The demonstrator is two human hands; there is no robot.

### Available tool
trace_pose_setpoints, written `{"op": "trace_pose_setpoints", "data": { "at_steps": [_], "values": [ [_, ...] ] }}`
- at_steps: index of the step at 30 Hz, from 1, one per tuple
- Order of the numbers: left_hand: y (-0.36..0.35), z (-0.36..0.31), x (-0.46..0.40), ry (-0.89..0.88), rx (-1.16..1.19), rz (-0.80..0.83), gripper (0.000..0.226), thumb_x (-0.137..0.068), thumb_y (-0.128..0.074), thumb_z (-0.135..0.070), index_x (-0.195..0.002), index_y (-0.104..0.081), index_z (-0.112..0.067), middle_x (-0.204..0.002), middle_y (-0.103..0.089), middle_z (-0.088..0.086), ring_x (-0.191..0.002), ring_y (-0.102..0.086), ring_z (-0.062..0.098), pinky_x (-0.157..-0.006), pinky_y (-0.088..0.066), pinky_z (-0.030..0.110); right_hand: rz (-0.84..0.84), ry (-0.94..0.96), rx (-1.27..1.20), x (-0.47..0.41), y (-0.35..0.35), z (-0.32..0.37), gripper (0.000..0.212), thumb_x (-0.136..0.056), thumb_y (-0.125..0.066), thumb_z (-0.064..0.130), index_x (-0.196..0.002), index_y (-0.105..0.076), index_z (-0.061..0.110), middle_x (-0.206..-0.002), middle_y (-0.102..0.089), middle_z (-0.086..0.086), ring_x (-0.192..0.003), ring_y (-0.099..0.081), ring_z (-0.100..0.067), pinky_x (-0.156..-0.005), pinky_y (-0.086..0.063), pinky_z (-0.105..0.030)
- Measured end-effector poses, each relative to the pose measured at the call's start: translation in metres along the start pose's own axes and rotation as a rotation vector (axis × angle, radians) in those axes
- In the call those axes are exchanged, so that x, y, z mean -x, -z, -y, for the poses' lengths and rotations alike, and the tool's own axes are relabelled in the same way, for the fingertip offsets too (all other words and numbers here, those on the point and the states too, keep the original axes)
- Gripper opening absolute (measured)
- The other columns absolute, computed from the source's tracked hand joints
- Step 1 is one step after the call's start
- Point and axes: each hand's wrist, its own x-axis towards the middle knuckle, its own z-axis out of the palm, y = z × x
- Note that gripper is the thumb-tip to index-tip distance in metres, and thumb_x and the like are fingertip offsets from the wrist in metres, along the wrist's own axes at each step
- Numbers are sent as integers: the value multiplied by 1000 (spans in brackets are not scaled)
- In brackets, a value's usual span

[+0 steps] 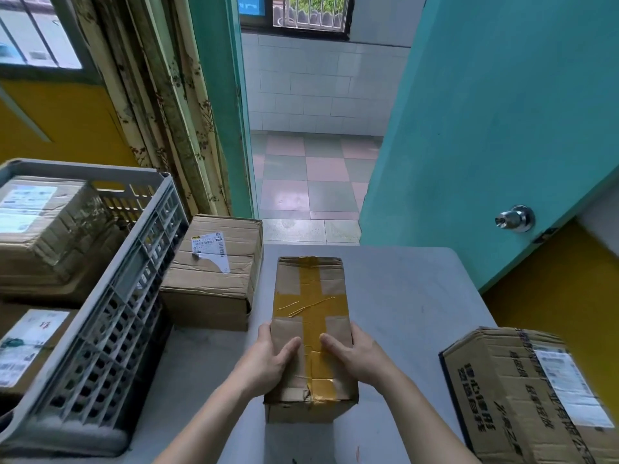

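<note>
Grip is taken on the near half of the taped box (310, 296) from both sides: the left hand (268, 360) is wrapped round its left edge with the thumb laid across the top, and the right hand (356, 358) is wrapped round its right edge in the same way. The taped box is placed lengthwise, near to far, at the middle of the grey table (412, 296), with yellow-brown tape run along its top and crossed at the middle; whether its underside is resting on the table or raised slightly cannot be told. At the near right corner a printed carton (509, 390) with a white label is seen, well apart from the hands. To the left, a grey slatted crate (110, 313) is seen, and labelled parcels (37, 226) are stacked inside it. Just beyond the crate, left of the taped box and apart from it, a labelled carton (214, 279) is set. Farther off, a teal door (485, 128) with a metal knob (516, 218) is stood open on the right, a patterned curtain (160, 112) is hung on the left, and a chequered tiled floor (308, 182) is shown through the doorway between them.
</note>
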Motion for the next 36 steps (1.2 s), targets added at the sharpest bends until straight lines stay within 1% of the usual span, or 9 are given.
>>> {"op": "trace_pose_setpoints", "data": {
  "at_steps": [3,6,12,15,18,22,29,32,36],
  "values": [
    [9,-28,-18,76,-175,-80,88,-91,-32,-79,-149,-40,-14,-147,-56,9,-130,-57,26,-103,-50,41,-73,-25,0,-14,6,17,98,-80,-55,84,-159,-27,32,-163,-38,1,-147,-41,-27,-114,-44,-47],
    [19,-48,-39,81,-290,-176,88,-94,-24,-78,-148,-43,-11,-146,-56,13,-130,-57,29,-100,-49,42,-187,-35,20,-30,10,37,94,-89,-45,80,-163,-20,26,-169,-26,-5,-153,-31,-32,-117,-38,-50],
    [13,-40,-55,15,-299,-190,69,-97,-31,-70,-135,-48,-15,-132,-64,8,-115,-63,25,-83,-46,33,-162,-33,27,-48,7,29,85,-87,-50,78,-156,-36,30,-159,-46,-1,-143,-48,-30,-112,-47,-46],
    [18,-42,-61,59,-292,-151,74,-96,-33,-73,-142,-44,-16,-138,-60,8,-120,-61,27,-91,-51,38,-117,-85,67,-53,12,32,96,-83,-51,83,-159,-29,28,-163,-39,-2,-145,-44,-33,-108,-51,-49],
    [28,-52,-74,120,-286,-117,86,-91,-27,-82,-140,-50,-15,-131,-63,9,-110,-65,27,-87,-59,40,-115,-136,20,-63,22,42,100,-84,-47,84,-160,-25,23,-163,-37,-7,-143,-45,-36,-102,-53,-50],
    [26,-55,-86,124,-322,-167,95,-88,-27,-87,-143,-50,-13,-141,-60,12,-124,-59,31,-96,-50,42,-148,-134,45,-81,24,49,102,-81,-45,87,-158,-32,22,-159,-43,-8,-140,-48,-36,-104,-54,-52],
    [35,-65,-89,182,-280,-83,94,-89,-30,-85,-145,-48,-13,-142,-58,13,-119,-61,31,-77,-55,36,-35,-222,-43,-91,34,51,101,-79,-50,87,-155,-33,23,-155,-45,-8,-133,-53,-38,-88,-57,-48],
    [43,-72,-99,237,-220,-71,101,-83,-18,-91,-130,-61,-13,-127,-64,12,-106,-65,33,-80,-61,42,-24,-301,-79,-98,43,69,104,-79,-35,93,-151,-39,18,-151,-49,-13,-130,-55,-41,-79,-53,-45],
    [38,-68,-111,198,-281,-158,100,-83,-11,-91,-113,-70,-15,-116,-69,12,-102,-64,33,-91,-58,47,-36,-328,-92,-104,42,72,103,-81,-28,93,-147,-43,16,-142,-56,-14,-126,-58,-41,-78,-53,-46]
  ]
}}
